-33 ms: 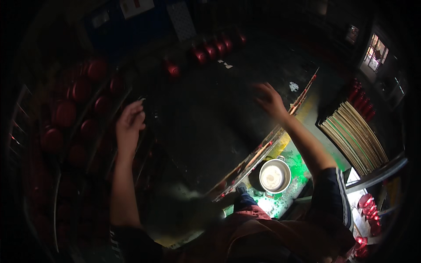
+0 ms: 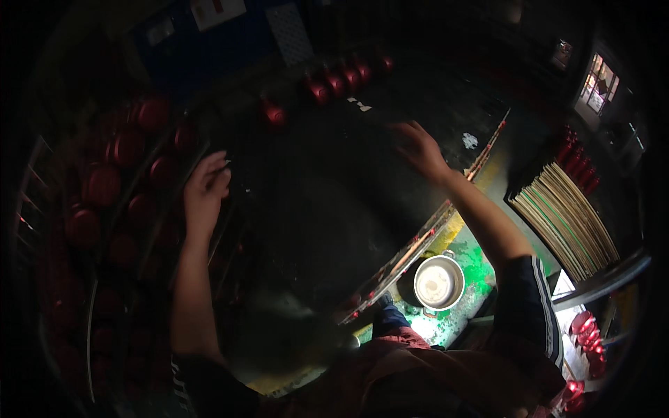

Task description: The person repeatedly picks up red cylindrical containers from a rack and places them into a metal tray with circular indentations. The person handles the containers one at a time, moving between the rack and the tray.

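Both my arms reach forward over a dark surface. My left hand [image 2: 207,180] is raised at the left, its fingers loosely bent and apart, with nothing visible in them. It is nearest the rows of red rounded objects [image 2: 102,184] at the left. My right hand [image 2: 421,152], somewhat blurred, reaches inward with fingers stretched out and seems to hold nothing. Below my right forearm, a round metal pot [image 2: 439,282] with two side handles stands on the green-stained floor. A long, thin, worn edge strip [image 2: 425,239] with red spots runs diagonally between the pot and the dark area.
Several red rounded objects [image 2: 334,83] stand in a line at the far side. At the right is a stack of thin boards [image 2: 564,221], with red pieces [image 2: 575,161] behind it and a metal rail [image 2: 599,280] nearer me. Shiny red pieces [image 2: 587,336] lie at lower right. Light scraps [image 2: 470,141] lie ahead.
My right hand has moved slightly up and to the left. My left hand has risen a little. The surroundings have shifted slightly in view; the pot appears unmoved.
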`<state>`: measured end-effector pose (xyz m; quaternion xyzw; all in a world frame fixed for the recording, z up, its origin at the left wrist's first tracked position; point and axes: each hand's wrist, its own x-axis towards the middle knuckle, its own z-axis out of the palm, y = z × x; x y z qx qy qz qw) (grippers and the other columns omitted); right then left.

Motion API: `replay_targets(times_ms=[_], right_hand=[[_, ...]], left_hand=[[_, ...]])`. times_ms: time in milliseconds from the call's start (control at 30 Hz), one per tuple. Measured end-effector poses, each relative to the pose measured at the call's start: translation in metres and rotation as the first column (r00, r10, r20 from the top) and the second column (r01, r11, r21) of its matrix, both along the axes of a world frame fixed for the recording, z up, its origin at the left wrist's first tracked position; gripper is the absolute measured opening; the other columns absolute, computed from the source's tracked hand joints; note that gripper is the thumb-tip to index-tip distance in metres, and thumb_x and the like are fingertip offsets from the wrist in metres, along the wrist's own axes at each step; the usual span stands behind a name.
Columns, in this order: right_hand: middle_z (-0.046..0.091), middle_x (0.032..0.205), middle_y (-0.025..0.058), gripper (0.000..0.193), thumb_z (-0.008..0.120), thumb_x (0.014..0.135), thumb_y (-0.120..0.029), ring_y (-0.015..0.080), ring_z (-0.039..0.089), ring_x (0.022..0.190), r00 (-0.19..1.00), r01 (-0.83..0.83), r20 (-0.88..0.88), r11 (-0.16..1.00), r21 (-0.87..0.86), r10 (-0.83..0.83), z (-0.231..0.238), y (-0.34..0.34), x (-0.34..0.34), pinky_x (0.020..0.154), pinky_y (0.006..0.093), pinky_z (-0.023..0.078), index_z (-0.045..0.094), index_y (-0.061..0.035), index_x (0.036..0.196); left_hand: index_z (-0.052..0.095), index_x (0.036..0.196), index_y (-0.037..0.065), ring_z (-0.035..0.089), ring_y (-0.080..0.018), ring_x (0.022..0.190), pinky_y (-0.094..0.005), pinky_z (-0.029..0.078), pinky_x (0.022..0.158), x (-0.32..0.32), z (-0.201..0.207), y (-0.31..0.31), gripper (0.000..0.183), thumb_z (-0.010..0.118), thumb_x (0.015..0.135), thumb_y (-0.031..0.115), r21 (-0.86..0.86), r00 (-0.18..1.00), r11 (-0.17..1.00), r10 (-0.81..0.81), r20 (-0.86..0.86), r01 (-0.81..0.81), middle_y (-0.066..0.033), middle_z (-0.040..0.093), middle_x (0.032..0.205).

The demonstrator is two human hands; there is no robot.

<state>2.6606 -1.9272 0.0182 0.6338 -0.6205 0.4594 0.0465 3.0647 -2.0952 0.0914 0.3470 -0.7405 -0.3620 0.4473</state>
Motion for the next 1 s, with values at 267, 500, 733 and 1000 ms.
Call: replay_targets(times_ms=[267,500,733,1000], right_hand=[[0.042,0.146,0.0198,0.065,0.074,0.084,-0.034,0.0399,0.043,0.131,0.984,0.079,-0.172,0.986,0.148,-0.053,0.037,-0.303,-0.042,0.107,0.0494,0.043,0.049,-0.0318,0.144],[0.037,0.143,0.0187,0.062,0.075,0.083,-0.028,0.0408,0.045,0.123,0.991,0.111,-0.09,0.978,0.175,-0.097,-0.012,-0.406,-0.049,0.099,0.0504,0.048,0.051,-0.0368,0.14],[0.038,0.14,0.0199,0.061,0.073,0.081,-0.013,0.0412,0.048,0.119,0.996,-0.093,-0.007,0.967,-0.236,0.094,-0.047,-0.344,-0.067,0.101,0.0467,0.046,0.053,-0.0329,0.135],[0.05,0.138,0.0142,0.062,0.073,0.086,-0.012,0.0303,0.049,0.131,0.768,-0.177,0.541,0.924,-0.338,0.344,-0.049,-0.077,-0.091,0.109,0.0423,0.041,0.049,-0.015,0.143]], left_hand=[[0.059,0.136,0.024,0.053,-0.0413,0.124,-0.044,0.044,0.106,-0.185,0.001,-0.199,0.055,0.069,0.085,0.042,-0.328,0.795,0.922,0.352,0.494,-0.204,-0.0225,0.05,0.139],[0.048,0.141,0.035,0.043,-0.0459,0.132,-0.0508,0.046,0.102,-0.268,-0.051,-0.229,0.066,0.073,0.08,0.042,-0.316,0.522,0.783,0.601,0.605,-0.536,-0.0203,0.037,0.149],[0.053,0.135,0.026,0.047,-0.0417,0.128,-0.0459,0.042,0.107,-0.228,-0.087,-0.223,0.067,0.072,0.074,0.009,-0.43,0.83,0.827,0.496,0.257,-0.361,-0.0161,0.042,0.143],[0.037,0.149,0.002,0.052,-0.0249,0.128,-0.0368,0.04,0.11,-0.136,-0.095,-0.038,0.072,0.058,0.08,-0.002,0.284,0.847,0.927,-0.065,-0.528,0.247,-0.0111,0.052,0.14]])
